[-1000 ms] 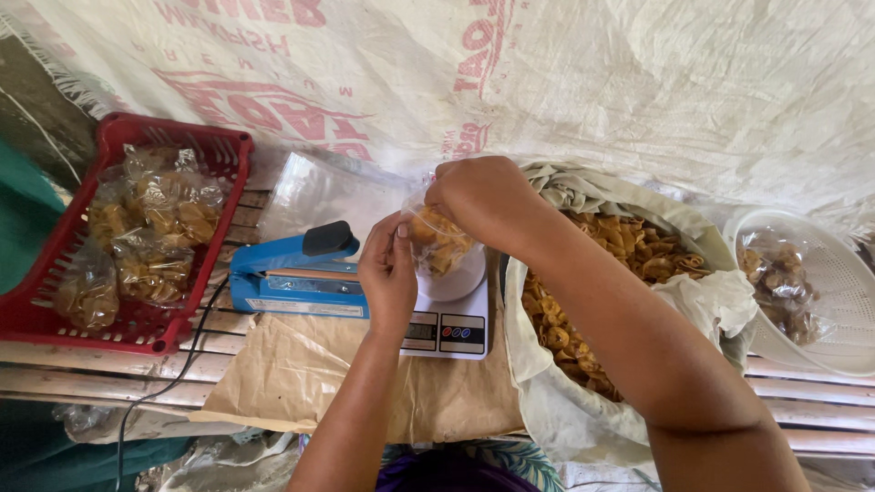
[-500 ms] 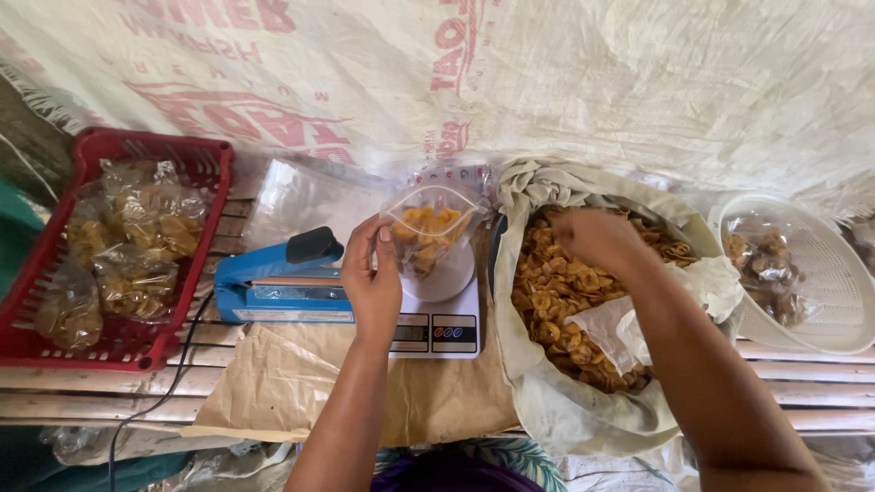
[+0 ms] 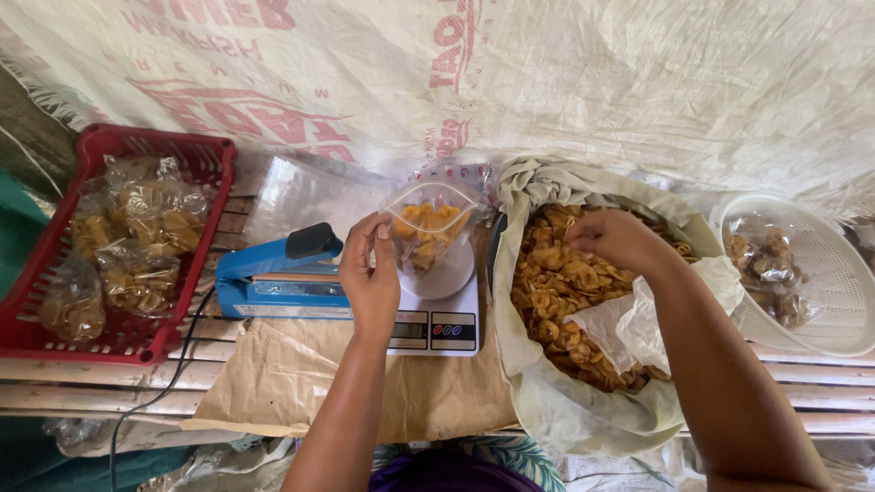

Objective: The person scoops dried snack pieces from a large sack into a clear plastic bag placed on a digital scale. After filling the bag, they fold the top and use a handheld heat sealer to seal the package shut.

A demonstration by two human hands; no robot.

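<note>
Soft, even daylight — shadows faint, no harsh glare — sharp focus throughout (slight wide-angle bending at edges).

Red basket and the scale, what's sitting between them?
In the head view, a blue heat sealer lies between the red basket and the white scale, its black knob nearest the left hand.

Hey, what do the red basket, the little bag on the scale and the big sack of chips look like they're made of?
Red basket: moulded plastic, judging by its slotted walls and slight sheen. Little bag, held by the left hand: thin clear plastic film; the chips show through. Big sack: probably woven cloth or plastic weave, matte, off-white and limp.
</note>
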